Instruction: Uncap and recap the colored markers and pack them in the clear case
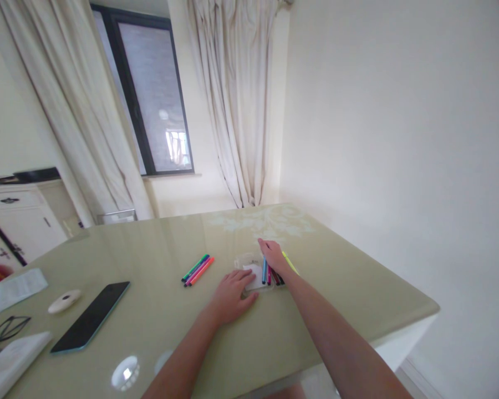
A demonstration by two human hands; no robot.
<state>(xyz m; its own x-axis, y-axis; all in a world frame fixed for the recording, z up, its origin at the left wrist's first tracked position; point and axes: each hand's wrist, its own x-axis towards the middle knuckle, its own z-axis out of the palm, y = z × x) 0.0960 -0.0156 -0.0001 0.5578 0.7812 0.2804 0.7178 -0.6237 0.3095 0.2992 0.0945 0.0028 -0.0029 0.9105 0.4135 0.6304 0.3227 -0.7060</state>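
Note:
A clear plastic case (243,259) lies flat on the table, with a white paper or card (255,277) inside it. Several felt-tip pens (269,275), blue, magenta and dark ones among them, rest side by side in its right part. My left hand (232,296) lies with fingers spread, the fingertips touching the case's left side. Over the pens' far ends is my right hand (274,256), its fingers bent together; what they grip is hidden. A yellow pen (290,262) shows just right of that hand. Several loose felt-tip pens (197,270), green, purple, pink and orange, lie left of the case.
At the left of the table are a phone (92,317), a white rounded object (65,301), a face mask (19,289), glasses (8,331) and a white box-like object (14,363). The table's right edge (370,256) runs near a white wall. Curtains (237,100) hang behind.

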